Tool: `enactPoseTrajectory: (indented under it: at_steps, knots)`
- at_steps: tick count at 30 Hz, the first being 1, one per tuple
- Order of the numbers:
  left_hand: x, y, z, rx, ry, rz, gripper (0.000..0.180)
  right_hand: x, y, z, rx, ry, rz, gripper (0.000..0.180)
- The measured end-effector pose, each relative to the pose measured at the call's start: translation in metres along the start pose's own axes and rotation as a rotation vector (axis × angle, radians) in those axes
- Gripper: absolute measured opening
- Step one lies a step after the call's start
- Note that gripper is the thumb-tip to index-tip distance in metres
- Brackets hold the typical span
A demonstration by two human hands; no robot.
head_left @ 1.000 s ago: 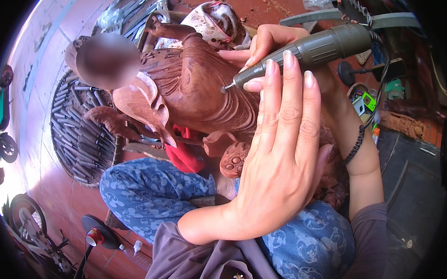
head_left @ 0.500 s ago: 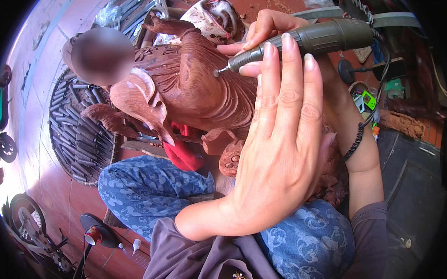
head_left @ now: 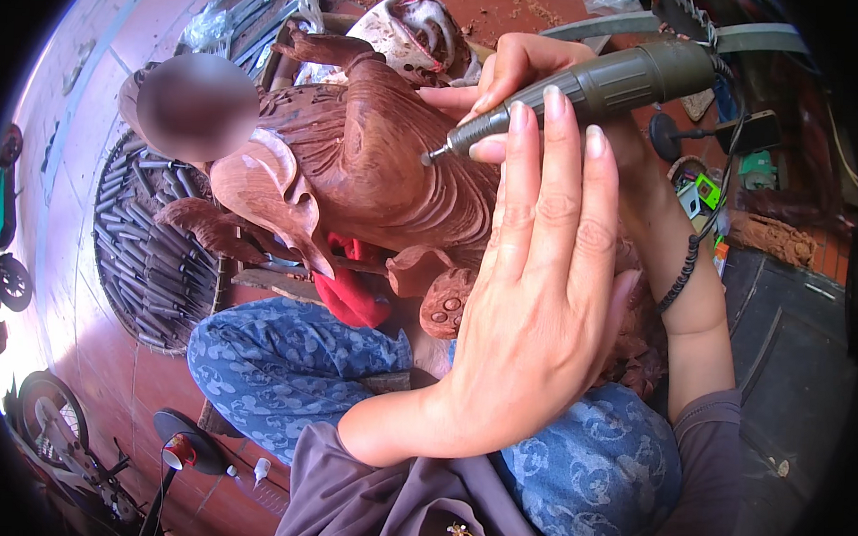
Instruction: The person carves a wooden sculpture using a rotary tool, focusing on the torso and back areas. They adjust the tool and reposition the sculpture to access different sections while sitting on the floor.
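My right hand (head_left: 526, 68) is closed around a dark green rotary carving handpiece (head_left: 606, 80), which slants down to the left. Its small round bit (head_left: 427, 159) is at the surface of a reddish-brown carved wooden figure (head_left: 386, 144), on the folds of its robe. In front of the handpiece's lower part, my left hand (head_left: 542, 291) shows its back, fingers stretched out and slightly apart. That hand covers the lower right of the figure. Whether its palm rests on the wood is hidden.
A round basket (head_left: 222, 289) of dark metal tool bits stands at the left. Red cloth (head_left: 352, 298) lies below the figure. A coiled black cord (head_left: 679, 277) hangs by my right forearm. A phone on a stand (head_left: 747, 133) is at the right, a bicycle wheel (head_left: 53, 420) at lower left.
The handpiece and its bit have shifted slightly right and toward me along the carved robe. Both hands have moved a little with it, and the left fingers remain stretched out.
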State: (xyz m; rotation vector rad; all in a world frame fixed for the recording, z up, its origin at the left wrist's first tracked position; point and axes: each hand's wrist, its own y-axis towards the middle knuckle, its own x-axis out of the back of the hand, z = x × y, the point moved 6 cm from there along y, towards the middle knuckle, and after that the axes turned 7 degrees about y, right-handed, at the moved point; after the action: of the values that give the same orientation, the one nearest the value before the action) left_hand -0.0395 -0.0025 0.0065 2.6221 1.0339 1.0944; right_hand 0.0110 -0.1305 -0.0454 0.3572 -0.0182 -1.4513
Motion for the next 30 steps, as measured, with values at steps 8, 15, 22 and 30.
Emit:
enactPoseTrajectory:
  at_steps: [8, 15, 22, 30]
  knots:
    - [0.004, 0.009, 0.003, -0.007, 0.014, -0.075, 0.083, 0.006, 0.014, 0.006, 0.249, -0.267, 0.046, 0.018]
    - [0.000, 0.002, 0.000, -0.005, -0.005, 0.019, 0.082, 0.003, 0.000, -0.003, 0.056, 0.018, 0.021, 0.014]
    - [0.002, -0.006, -0.004, 0.017, 0.021, 0.059, 0.084, -0.006, -0.005, 0.000, -0.033, 0.018, 0.080, 0.016]
    - [0.000, -0.004, -0.001, 0.004, -0.001, 0.023, 0.085, -0.002, 0.000, -0.002, 0.023, 0.031, 0.049, 0.014]
